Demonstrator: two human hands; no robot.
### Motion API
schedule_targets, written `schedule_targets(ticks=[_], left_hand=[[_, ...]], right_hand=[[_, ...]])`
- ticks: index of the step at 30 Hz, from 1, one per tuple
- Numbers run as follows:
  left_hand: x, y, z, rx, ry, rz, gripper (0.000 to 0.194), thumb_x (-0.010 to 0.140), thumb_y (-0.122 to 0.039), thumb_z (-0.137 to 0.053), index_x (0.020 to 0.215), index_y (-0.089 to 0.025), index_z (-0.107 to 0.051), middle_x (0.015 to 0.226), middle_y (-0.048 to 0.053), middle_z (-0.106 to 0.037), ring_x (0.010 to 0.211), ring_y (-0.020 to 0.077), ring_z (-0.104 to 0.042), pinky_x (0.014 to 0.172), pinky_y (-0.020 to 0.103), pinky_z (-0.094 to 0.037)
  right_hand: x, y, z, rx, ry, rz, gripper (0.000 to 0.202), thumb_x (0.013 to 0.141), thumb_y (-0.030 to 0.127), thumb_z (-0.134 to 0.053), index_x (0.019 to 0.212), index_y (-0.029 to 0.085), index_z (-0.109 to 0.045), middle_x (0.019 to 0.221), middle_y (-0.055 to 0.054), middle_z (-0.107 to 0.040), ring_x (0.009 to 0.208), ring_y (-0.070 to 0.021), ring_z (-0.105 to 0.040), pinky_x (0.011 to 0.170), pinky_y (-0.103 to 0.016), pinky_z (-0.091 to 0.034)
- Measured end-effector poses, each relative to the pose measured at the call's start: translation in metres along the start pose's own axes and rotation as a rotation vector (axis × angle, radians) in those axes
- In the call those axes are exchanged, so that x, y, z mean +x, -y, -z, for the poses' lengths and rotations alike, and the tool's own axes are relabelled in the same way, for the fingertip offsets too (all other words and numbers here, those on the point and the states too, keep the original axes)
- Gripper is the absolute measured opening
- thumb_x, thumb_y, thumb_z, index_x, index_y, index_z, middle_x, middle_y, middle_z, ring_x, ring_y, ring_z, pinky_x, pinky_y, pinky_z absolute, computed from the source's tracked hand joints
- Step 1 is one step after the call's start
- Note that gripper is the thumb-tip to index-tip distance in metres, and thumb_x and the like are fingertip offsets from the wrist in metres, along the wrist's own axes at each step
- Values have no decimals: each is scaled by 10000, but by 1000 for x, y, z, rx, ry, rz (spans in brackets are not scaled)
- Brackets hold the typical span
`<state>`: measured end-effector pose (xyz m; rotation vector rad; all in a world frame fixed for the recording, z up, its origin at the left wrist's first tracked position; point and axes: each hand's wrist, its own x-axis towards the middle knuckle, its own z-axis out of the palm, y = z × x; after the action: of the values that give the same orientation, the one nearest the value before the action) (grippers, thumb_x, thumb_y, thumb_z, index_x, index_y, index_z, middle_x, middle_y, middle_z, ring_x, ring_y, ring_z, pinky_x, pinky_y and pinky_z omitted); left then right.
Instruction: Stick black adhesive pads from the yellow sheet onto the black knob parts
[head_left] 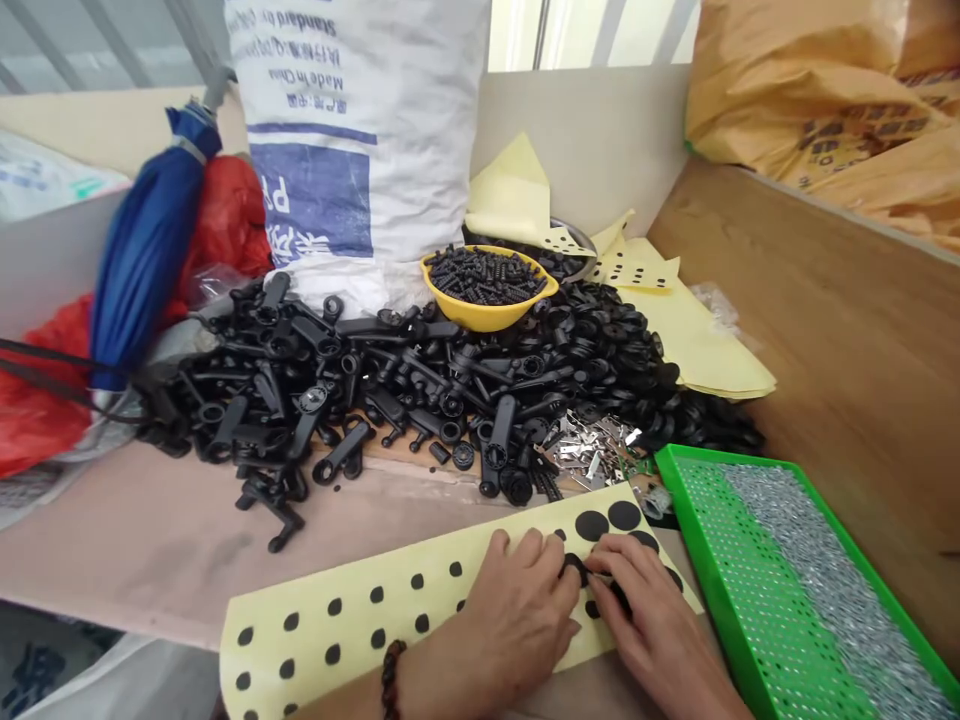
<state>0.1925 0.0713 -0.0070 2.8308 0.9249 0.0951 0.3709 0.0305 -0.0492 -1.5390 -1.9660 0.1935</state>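
A pale yellow sheet [337, 585] with rows of small black dots and larger black discs [592, 525] at its right end lies along the front of the table. My left hand [517, 605] rests on the sheet, its fingers bent and pressed together at a black disc [574, 568]. Close on its right, my right hand [649, 610] has its thumb and fingertips at the same disc, with dark material under its curled fingers. Whatever sits between the fingertips of either hand is largely hidden. A beaded bracelet circles my left wrist.
Behind the sheet lie piled black plastic parts [420, 375], a yellow bowl [484, 315] of screws and small metal pieces [592, 450]. A green tray [750, 600] stands right. Further back are a white sack [420, 130], more yellow sheets [697, 330] and a blue umbrella [150, 240].
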Motion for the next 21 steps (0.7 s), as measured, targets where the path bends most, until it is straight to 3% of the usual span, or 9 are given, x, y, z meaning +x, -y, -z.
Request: schedule_targets(ticks=[4,8,12,21], left_hand=[[1,1,-2,19,-13,1,265,939,-394,-489,1047,-155,-523,1130,83,-556,1011,251,-485,758,403,-397],[0,0,-5,34,-35,-3,249,945,-379,-485,1051,-155,-520,1128,82,-561,1013,243,-484,753,402,-387],[-1,-1,-6,28,-60,-2,239,943,-370,-492,1047,-158,-522,1102,81,-567,986,241,-489,742,402,-378],[0,0,-9,31,-76,-9,242,942,-369,-495,1031,-150,-542,1086,86,-573,979,246,-484,749,411,-383]], right_hand=[[2,-3,2,-32,2,-15,147,923,168,-448,1031,203,-542,1032,-120,-605,951,-274,-608,792,-427,-519],[2,-4,-4,-116,38,17,114,904,151,-447,929,211,-540,974,-117,-596,884,-292,-588,737,-462,-510],[4,-2,-6,-140,32,7,110,898,149,-446,953,195,-529,983,-136,-585,872,-297,-578,717,-468,-506],[7,6,-2,-16,33,-11,156,888,135,-450,773,237,-478,861,-77,-600,787,-247,-590,676,-401,-501]])
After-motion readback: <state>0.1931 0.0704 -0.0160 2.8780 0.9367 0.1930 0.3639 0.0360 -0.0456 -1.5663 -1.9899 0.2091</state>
